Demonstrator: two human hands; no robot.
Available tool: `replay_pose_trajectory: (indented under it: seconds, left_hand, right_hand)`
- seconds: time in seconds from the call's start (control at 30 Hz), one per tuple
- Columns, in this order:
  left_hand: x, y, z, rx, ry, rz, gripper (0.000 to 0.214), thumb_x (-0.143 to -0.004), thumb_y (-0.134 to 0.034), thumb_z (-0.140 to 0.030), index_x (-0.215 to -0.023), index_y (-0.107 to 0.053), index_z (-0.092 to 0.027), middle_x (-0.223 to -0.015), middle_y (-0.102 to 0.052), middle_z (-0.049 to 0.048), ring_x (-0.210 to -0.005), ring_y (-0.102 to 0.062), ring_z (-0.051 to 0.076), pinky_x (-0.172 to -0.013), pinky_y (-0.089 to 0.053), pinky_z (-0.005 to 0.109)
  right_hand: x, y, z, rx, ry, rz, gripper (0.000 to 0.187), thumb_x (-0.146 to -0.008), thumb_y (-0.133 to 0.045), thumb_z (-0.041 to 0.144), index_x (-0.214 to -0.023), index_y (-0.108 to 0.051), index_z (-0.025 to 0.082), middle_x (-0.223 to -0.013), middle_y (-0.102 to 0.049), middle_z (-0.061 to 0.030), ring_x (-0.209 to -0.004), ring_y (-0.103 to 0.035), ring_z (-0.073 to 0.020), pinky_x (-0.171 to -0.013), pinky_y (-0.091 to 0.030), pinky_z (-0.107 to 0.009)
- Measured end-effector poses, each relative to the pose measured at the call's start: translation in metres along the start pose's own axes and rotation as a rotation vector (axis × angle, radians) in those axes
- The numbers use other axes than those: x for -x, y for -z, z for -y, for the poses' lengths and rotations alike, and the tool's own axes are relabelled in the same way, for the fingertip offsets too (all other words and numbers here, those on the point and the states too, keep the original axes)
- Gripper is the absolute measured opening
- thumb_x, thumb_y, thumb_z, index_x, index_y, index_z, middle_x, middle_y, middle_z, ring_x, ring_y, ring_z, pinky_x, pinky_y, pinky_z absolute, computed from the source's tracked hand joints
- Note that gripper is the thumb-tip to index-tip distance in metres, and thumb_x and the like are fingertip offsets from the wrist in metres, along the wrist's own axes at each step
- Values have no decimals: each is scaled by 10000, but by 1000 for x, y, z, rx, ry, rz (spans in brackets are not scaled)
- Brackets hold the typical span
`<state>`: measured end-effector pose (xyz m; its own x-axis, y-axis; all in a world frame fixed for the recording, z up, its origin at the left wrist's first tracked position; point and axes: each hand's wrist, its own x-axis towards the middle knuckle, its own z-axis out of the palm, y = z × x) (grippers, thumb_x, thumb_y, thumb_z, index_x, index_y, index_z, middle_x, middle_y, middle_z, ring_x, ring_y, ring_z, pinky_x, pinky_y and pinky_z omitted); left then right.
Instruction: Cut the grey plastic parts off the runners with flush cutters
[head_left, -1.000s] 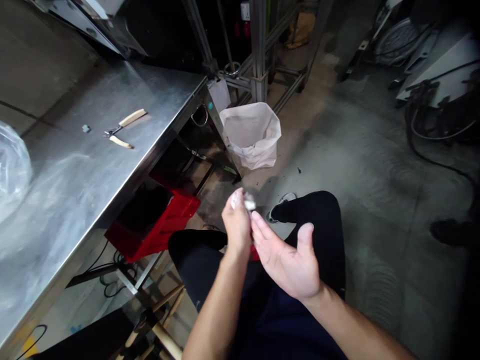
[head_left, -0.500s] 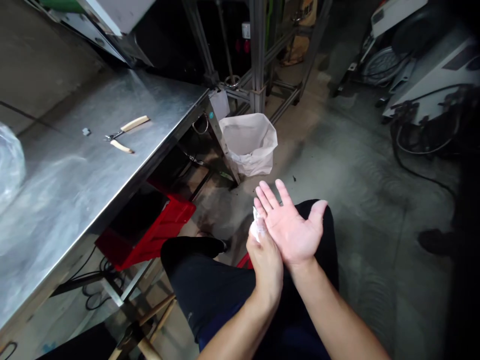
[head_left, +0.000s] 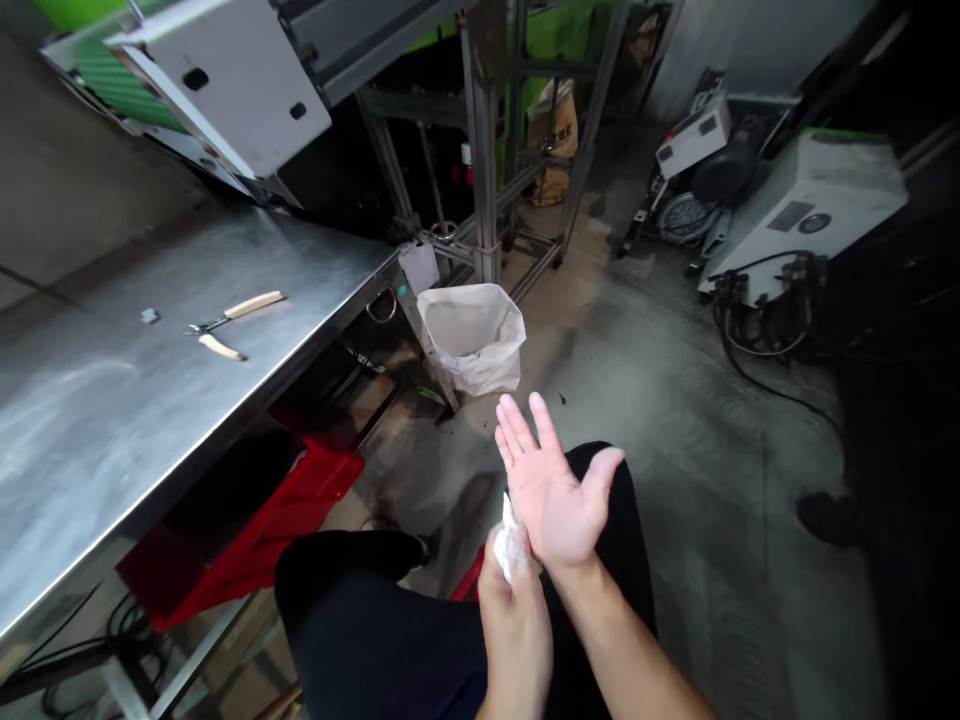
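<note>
My right hand (head_left: 551, 480) is held palm up above my lap, fingers stretched out and together, holding nothing. My left hand (head_left: 514, 610) is closed on a small crumpled white tissue (head_left: 506, 545) and presses it against the heel of the right palm. Both hands hover over my dark trousers (head_left: 375, 630).
A steel table (head_left: 112, 400) runs along the left, with pliers with pale handles (head_left: 225, 325) and a small grey piece (head_left: 150, 316) on it. A white-lined bin (head_left: 472, 335) stands past the table's corner. A red crate (head_left: 247, 520) sits under the table. Machines and cables lie at right.
The tissue in my left hand has slid from the right hand's fingers down to the heel of the palm. The view has tilted up, and both hands sit lower in frame.
</note>
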<state>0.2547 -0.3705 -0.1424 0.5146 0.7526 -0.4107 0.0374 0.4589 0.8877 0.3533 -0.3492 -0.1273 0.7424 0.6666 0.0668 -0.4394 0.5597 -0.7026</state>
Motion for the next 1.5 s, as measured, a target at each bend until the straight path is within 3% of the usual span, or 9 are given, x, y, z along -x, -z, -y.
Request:
replay_pose_trajectory:
  seconds: [0.13, 0.27, 0.4, 0.5, 0.67, 1.1, 1.23, 1.33, 1.5]
  left_hand:
    - [-8, -7, -35, 104, 49, -46, 364, -877, -633, -541, -993, -708, -204, -964, -717, 76, -907, -654, 228, -794, -530, 317]
    - [-11, -2, -54, 88, -42, -53, 321, -893, -618, -516, -1007, -730, -238, -944, -727, 68, -891, -659, 236, -797, -534, 328]
    - [-13, 5, -59, 146, -44, 43, 346, -935, -555, -504, -1035, -741, -230, -1057, -732, 80, -1036, -650, 247, -952, -493, 358]
    - [-19, 8, -64, 253, 24, 41, 457, -947, -503, -564, -922, -739, -174, -937, -734, 88, -940, -672, 223, -934, -495, 351]
    - [-26, 12, -75, 329, 102, -19, 509, -908, -546, -612, -675, -620, -164, -630, -634, 25, -575, -577, 129, -644, -498, 263]
    - [-39, 19, -84, 478, 368, 53, 548, -866, -564, -656, -586, -538, -187, -525, -513, -20, -455, -512, 112, -600, -549, 300]
    - [-32, 32, -84, 147, -31, -37, 485, -867, -558, -640, -730, -687, -193, -739, -697, 62, -719, -681, 218, -761, -559, 368]
    - [-24, 44, -64, -340, -440, 122, 316, -831, -657, -526, -858, -758, -227, -869, -740, 101, -857, -676, 264, -992, -462, 434]
    - [-25, 60, -28, -666, -498, 373, 218, -879, -589, -366, -788, -738, -236, -698, -642, 82, -629, -530, 208, -723, -443, 346]
  right_hand:
    - [23, -5, -1, 380, 26, 156, 1011, -779, 85, 871, -1607, -108, 324, -1657, -250, -21, -1541, -148, -242, -1248, -112, -521]
    - [35, 3, -9, 631, 48, 279, 972, -808, -177, 891, -1603, 2, 361, -1696, -49, 0, -1553, -19, -277, -1252, -77, -521]
    - [34, 10, -28, 607, 35, 133, 1087, -822, -501, 797, -1589, 116, 335, -1690, 107, -31, -1549, 82, -265, -1256, -10, -506]
    - [35, 9, -36, 503, -42, -3, 1176, -779, -677, 710, -1595, 71, 314, -1687, -41, -126, -1546, -102, -294, -1236, -164, -545]
    - [50, -5, -25, 472, -266, 45, 968, -900, -670, 498, -1596, -18, 328, -1579, -381, -154, -1404, -454, -287, -1161, -361, -548]
    - [59, 4, -14, 613, -258, 252, 756, -1025, -483, 352, -1595, 13, 376, -1577, -397, -84, -1435, -412, -228, -1195, -341, -505]
    - [50, 15, -13, 787, -154, 268, 932, -954, -605, 333, -1592, 75, 348, -1581, -375, -137, -1365, -498, -281, -1131, -416, -554]
    - [46, 20, -12, 1044, -14, 186, 1017, -919, -613, 272, -1578, 159, 340, -1651, -210, -150, -1429, -407, -341, -1139, -374, -629]
    - [49, 16, -3, 1415, 111, 244, 997, -868, -472, 71, -1573, 174, 352, -1687, 95, -26, -1541, -72, -349, -1221, -179, -662]
